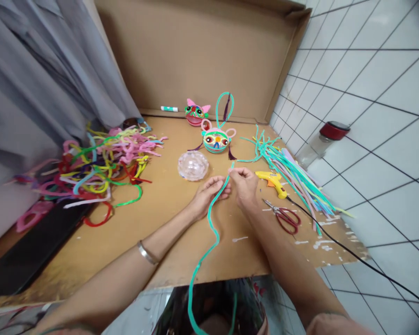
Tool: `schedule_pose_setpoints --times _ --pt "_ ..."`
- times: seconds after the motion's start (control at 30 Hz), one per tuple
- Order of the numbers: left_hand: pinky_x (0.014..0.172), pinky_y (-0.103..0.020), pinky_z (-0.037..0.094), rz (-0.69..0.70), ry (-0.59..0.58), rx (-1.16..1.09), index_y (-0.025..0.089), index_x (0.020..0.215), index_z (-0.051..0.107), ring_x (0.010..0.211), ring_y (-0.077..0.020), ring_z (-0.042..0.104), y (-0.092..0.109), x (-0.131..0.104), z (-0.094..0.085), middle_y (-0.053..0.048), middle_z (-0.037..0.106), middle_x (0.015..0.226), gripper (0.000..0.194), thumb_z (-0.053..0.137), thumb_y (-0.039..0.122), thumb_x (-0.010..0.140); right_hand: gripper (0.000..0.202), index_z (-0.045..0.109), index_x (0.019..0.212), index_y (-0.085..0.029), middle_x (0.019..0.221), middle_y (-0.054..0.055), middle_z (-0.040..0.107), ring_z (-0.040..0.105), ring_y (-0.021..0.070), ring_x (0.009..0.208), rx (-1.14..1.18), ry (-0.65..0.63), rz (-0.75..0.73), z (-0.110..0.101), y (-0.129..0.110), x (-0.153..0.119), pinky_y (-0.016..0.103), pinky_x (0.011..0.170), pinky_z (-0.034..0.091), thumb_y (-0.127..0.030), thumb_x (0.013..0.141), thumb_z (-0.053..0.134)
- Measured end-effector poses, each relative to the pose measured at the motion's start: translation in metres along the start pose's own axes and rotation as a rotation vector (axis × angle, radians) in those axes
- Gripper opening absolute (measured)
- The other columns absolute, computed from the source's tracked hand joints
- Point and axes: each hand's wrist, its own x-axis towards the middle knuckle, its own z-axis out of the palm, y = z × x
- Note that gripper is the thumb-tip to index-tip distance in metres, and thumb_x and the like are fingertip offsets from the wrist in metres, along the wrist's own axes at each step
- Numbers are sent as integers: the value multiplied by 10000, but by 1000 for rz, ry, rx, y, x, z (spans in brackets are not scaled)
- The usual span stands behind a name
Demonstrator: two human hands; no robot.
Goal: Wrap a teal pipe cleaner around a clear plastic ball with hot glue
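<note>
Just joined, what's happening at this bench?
A person has a teal fuzzy strand between both hands: the right hand pinches it near its upper end, and the left hand holds it just below. The rest trails down over the table edge. A clear round piece sits beyond the left hand, with two decorated animal-like heads farther back. The yellow glue gun and red-handled scissors lie to the right, untouched.
</note>
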Motion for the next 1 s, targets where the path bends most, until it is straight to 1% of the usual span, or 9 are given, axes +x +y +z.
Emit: schedule_pose_setpoints --times 0.07,0.13,0.27,0.43,0.5,0.57,0.67,0.8,1.0 --pt "641 -225 547 43 31 6 142 879 660 619 -107 665 1 4 -3 -14 718 733 416 906 379 641 185 621 584 -198 512 -58 578 505 96 488 -29 -47 33 4 4 -9 258 537 426 -344 575 734" --pt "514 -194 475 98 55 55 130 793 649 488 -77 582 2 7 -6 10 675 630 415 925 368 596 174 619 577 -199 492 -61 576 501 93 464 -41 -72 38 7 6 -15 257 525 428 -332 577 731" --pt "443 -179 406 106 90 103 125 693 623 430 -59 519 3 9 -7 3 652 588 326 883 320 662 225 630 591 -193 505 -56 598 518 93 490 -3 -134 79 7 9 -16 254 549 450 -343 556 794" --pt "405 -132 339 -100 17 -174 116 689 587 411 -25 443 13 6 -4 36 554 552 210 783 163 748 325 664 671 -191 565 -46 614 516 86 530 122 -359 222 3 8 -13 234 558 443 -455 617 846" --pt "394 -111 300 -194 -26 -264 108 715 586 400 -11 403 18 5 -3 49 508 539 152 720 100 785 350 661 661 -190 591 -43 619 513 79 546 148 -396 217 2 7 -13 227 572 443 -472 618 864" --pt "386 -104 274 -232 -49 -287 102 724 584 388 -4 374 20 4 -4 55 480 529 131 679 80 812 341 661 655 -190 602 -43 615 516 77 561 155 -411 197 1 6 -12 223 589 444 -458 623 869" --pt "386 -115 281 -195 -63 -236 108 720 577 386 -10 381 18 4 -4 53 485 530 161 709 128 810 280 665 659 -191 597 -43 616 529 83 564 152 -409 201 1 5 -10 226 593 446 -400 633 849" --pt "400 -143 313 -81 -70 -103 131 705 573 398 -29 429 12 3 -3 44 539 537 275 809 269 734 214 659 656 -195 570 -55 609 519 77 529 172 -358 232 1 4 -9 218 555 431 -324 611 824" --pt "391 -180 341 31 -61 68 148 760 588 374 -59 469 7 3 -3 41 598 515 436 847 482 651 250 648 644 -192 574 -72 579 514 61 522 260 -326 265 2 2 -9 202 556 459 -312 578 857"
